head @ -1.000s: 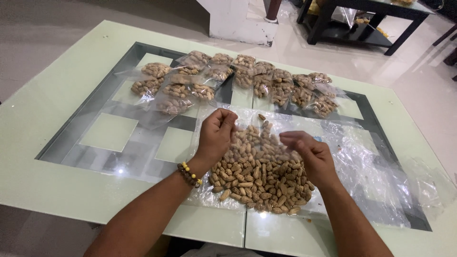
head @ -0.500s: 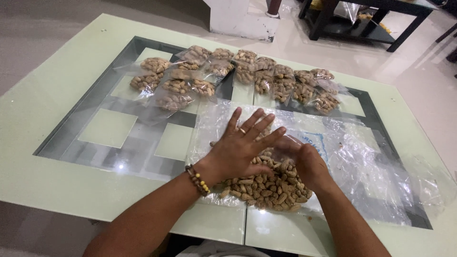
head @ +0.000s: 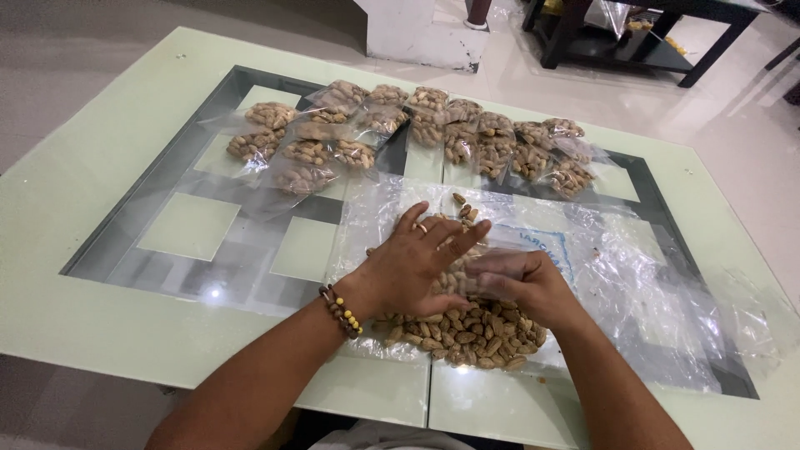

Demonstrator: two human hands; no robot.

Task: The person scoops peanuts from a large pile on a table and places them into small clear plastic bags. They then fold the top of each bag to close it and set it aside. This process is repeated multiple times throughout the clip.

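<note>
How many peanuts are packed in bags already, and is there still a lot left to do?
Done: about a dozen small clear plastic bags of peanuts lie in rows at the far side of the pale green glass table. In hand: the left hand and right hand rest on the loose heap of peanuts in shells. Left: that heap, on a clear plastic sheet.

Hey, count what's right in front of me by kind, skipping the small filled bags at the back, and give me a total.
Hands: 2, left hand and right hand
Bead bracelet: 1
Ring: 1
Pile of loose peanuts: 1
Large clear plastic sheet: 1
Total: 6
</note>
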